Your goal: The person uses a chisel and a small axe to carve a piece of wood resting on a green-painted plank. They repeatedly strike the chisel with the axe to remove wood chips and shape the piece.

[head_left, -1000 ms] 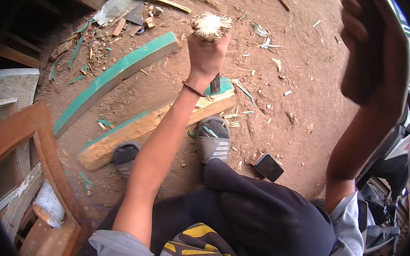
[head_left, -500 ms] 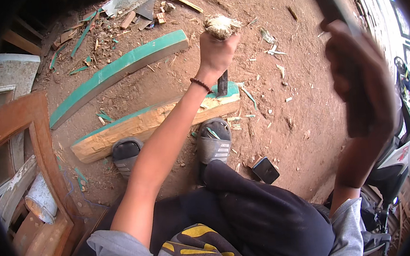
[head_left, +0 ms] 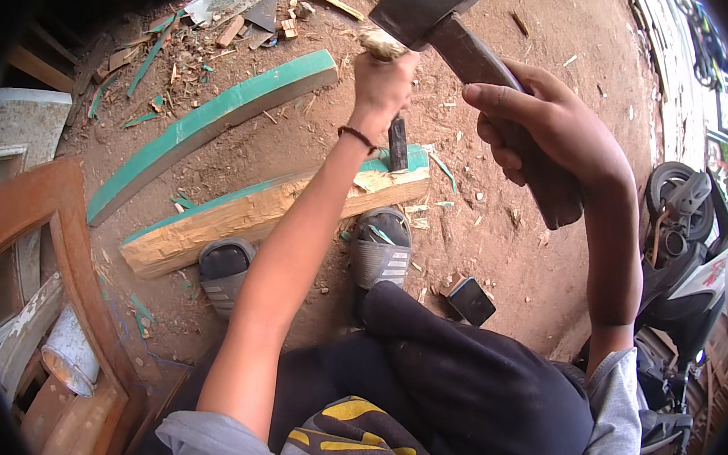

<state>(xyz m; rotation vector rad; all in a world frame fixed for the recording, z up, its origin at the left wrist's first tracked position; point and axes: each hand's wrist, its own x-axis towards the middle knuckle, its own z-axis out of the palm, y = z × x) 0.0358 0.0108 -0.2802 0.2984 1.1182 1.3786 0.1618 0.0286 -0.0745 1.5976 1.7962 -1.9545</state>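
Observation:
My left hand (head_left: 382, 89) is closed around the handle of a chisel (head_left: 398, 143). The frayed, splintered top of that handle shows above my fist, and the dark blade stands upright on the right end of a curved wooden beam (head_left: 269, 211). The beam's top is painted green, and its near side is chipped to pale bare wood. My right hand (head_left: 548, 123) grips the dark wooden handle of a hatchet (head_left: 440, 3). Its broad metal head is up beside the chisel's top; whether they touch I cannot tell. Both my sandalled feet (head_left: 380, 248) are against the beam's near side.
A second green-topped curved beam (head_left: 219, 123) lies beyond. Wood scraps (head_left: 237, 28) are heaped at the far left. A brown wooden frame (head_left: 72, 216) and a paint-stained can (head_left: 72, 353) are at left. A phone (head_left: 472, 302) lies near my right foot; a motorbike (head_left: 685, 288) stands at right.
My right hand has swung the hatchet leftward, from the far right to the chisel's top. My left hand still holds the chisel on the beam, barely shifted.

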